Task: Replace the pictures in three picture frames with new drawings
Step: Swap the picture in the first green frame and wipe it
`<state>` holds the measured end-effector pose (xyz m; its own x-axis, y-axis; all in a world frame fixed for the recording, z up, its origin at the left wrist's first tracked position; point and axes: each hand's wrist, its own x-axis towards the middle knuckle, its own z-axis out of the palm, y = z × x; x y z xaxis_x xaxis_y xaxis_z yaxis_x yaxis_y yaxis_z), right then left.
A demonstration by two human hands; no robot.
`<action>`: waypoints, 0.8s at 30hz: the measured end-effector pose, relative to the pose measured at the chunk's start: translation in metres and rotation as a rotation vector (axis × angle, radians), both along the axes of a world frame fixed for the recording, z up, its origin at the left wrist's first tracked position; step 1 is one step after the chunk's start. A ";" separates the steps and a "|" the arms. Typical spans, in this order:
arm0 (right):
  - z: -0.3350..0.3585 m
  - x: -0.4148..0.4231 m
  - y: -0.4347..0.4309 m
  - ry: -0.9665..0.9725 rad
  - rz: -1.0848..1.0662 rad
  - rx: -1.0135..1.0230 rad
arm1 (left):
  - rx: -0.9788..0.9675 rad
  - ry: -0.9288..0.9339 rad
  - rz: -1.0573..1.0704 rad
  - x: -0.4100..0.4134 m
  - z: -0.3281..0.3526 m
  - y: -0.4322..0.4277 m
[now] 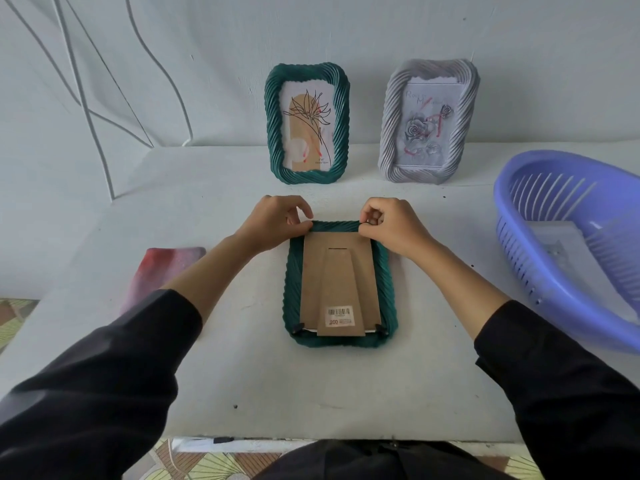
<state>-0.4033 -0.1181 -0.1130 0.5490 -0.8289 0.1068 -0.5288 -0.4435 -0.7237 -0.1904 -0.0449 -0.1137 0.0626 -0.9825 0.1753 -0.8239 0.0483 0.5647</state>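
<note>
Face-down frame (pixel 337 278) — basket (pixel 512 251) right, sheet (pixel 162 271) left

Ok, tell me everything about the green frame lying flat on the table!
The green frame lies face down and flat on the white table, in front of the person. Its border is dark teal with twisted, rope-like ridges. A brown cardboard back with a folded-in stand covers the middle, and a barcode sticker sits near the bottom. Two small dark clips show at the bottom corners. The left hand and right hand pinch its far top corners.
</note>
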 end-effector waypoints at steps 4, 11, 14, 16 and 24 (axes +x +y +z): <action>0.000 0.004 0.002 -0.004 -0.016 0.001 | 0.002 0.021 0.017 -0.002 -0.002 -0.002; -0.012 0.001 0.008 -0.070 -0.066 0.018 | -0.017 0.252 0.130 -0.004 -0.015 0.009; -0.018 -0.007 0.016 -0.140 -0.118 -0.009 | 0.005 0.328 0.140 -0.006 -0.014 0.014; -0.019 -0.011 0.025 -0.147 -0.122 -0.021 | -0.001 0.342 0.137 -0.008 -0.013 0.018; -0.020 -0.036 0.081 -0.108 -0.131 -0.093 | -0.012 0.240 0.106 -0.017 -0.017 0.059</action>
<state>-0.4389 -0.0372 -0.1334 0.4184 -0.8764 0.2386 -0.5075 -0.4435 -0.7388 -0.2073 0.0139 -0.1308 0.2064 -0.9661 0.1550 -0.6671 -0.0231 0.7446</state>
